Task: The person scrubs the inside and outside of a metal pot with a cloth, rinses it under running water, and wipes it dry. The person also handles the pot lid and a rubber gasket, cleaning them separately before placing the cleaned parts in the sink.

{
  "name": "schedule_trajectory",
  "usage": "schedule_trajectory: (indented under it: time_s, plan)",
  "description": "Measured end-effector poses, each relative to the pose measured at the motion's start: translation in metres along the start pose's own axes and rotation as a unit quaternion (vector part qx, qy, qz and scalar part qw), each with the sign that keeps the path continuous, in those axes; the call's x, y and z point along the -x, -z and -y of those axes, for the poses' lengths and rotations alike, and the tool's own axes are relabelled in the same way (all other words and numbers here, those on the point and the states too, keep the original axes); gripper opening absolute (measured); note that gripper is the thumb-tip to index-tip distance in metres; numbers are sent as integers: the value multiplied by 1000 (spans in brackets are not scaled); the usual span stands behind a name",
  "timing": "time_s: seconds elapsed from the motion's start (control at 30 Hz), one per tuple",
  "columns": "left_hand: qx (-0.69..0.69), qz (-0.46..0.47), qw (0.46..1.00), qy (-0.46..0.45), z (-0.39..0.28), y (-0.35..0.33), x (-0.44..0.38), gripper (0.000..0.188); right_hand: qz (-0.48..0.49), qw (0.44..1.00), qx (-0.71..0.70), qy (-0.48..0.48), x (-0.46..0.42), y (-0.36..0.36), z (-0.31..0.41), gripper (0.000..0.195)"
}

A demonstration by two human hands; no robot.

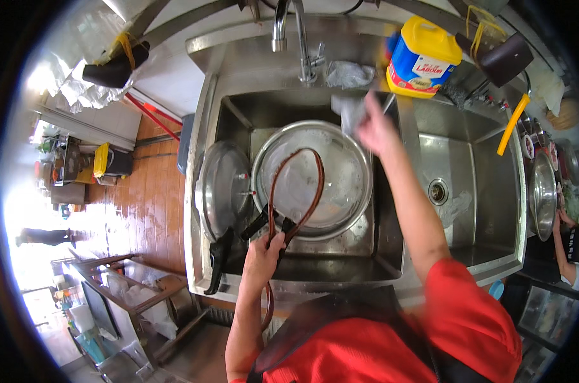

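My left hand [263, 253] grips a brown rubber sealing ring [322, 179], seemingly from a pressure cooker. The ring loops over a round metal pot [366, 201] in the left sink basin [308, 268], and part hangs below my wrist. Black handle parts [255, 226] show beside that hand; whether it also touches them I cannot tell. At the pot's far right rim is my right hand [378, 127], blurred, with a grey mesh scouring cloth [348, 112] in its fingers. A pressure cooker lid [222, 186] with a long black handle [218, 261] leans on the basin's left side.
A chrome faucet [303, 52] rises behind the basin. Another mesh cloth [351, 74] and a yellow-and-blue Labour detergent jug [421, 60] sit on the back ledge. The right basin [447, 143] has a drain [438, 191] and a clear plastic bag [454, 209]. Another person's arm [561, 249] is at far right.
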State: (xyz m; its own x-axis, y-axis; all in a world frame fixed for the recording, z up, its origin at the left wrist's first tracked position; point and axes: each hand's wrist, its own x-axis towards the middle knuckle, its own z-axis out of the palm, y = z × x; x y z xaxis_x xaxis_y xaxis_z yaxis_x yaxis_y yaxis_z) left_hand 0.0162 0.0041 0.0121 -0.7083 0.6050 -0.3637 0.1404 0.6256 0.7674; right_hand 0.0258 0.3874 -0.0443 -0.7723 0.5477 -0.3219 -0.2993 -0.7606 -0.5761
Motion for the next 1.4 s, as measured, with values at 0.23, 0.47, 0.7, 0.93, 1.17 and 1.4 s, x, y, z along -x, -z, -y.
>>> schedule_trajectory:
  time_s: [0.23, 0.47, 0.7, 0.93, 1.17, 1.4]
  plan:
    - [320, -12, 941, 108, -40, -19, -53, 21, 69, 884, 441, -139, 23, -28, 5, 88]
    - [312, -9, 941, 130, -6, -88, -134, 21, 130, 939, 172, -266, 122, 34, -123, 60]
    - [274, 31, 938, 210, 71, -120, -173, 21, -33, 916, 206, -341, 104, 70, -183, 44]
    - [326, 32, 897, 296, 49, -112, -165, 23, -113, 925, 264, -248, 105, 100, -200, 40]
    - [215, 38, 975, 49, 81, -118, -153, 18, -162, 921, 267, -233, 111, 63, -199, 47]
    - [3, -148, 984, 104, 68, -108, -152, 23, -235, 923, 303, -20, 112, 92, -163, 45]
